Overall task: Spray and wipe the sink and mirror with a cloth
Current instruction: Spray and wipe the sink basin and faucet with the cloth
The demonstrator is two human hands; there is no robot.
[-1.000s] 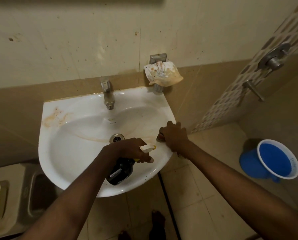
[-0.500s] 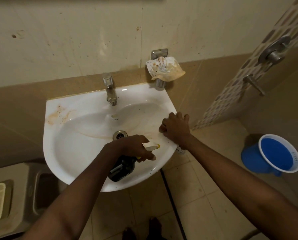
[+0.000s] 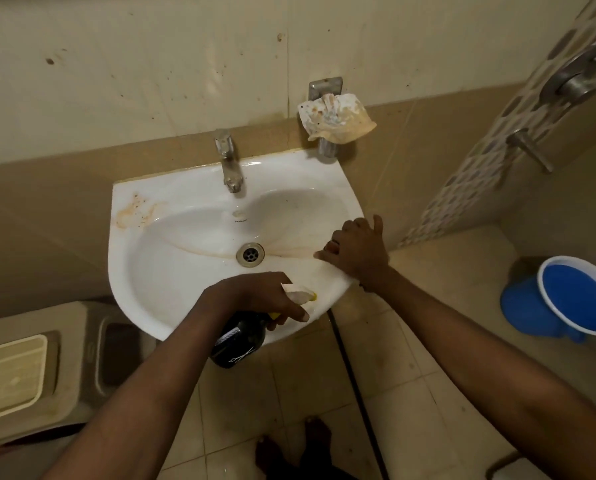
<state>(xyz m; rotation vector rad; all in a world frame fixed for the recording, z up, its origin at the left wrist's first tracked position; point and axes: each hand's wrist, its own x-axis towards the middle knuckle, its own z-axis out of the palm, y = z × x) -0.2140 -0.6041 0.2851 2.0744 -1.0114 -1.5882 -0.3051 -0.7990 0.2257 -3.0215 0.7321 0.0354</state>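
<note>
A white wall sink (image 3: 172, 188) has brown stains on its back left corner and around the drain (image 3: 250, 254). My left hand (image 3: 255, 296) hovers over the sink's front rim and grips a dark spray bottle (image 3: 237, 341). The bottle's white nozzle (image 3: 300, 292) points right. My right hand (image 3: 357, 254) presses down on the sink's right rim. A pale cloth (image 3: 320, 255) shows only as an edge under its fingers. No mirror is in view.
A steel tap (image 3: 229, 161) stands at the sink's back. A stained rag (image 3: 334, 116) lies on a wall holder. A blue bucket (image 3: 518, 306) sits on the floor at right, a black hose (image 3: 352, 375) runs below the sink, and a beige toilet cistern (image 3: 30, 368) stands at left.
My right hand has slid back along the sink's right rim, away from me. My left hand has kept the spray bottle over the front rim.
</note>
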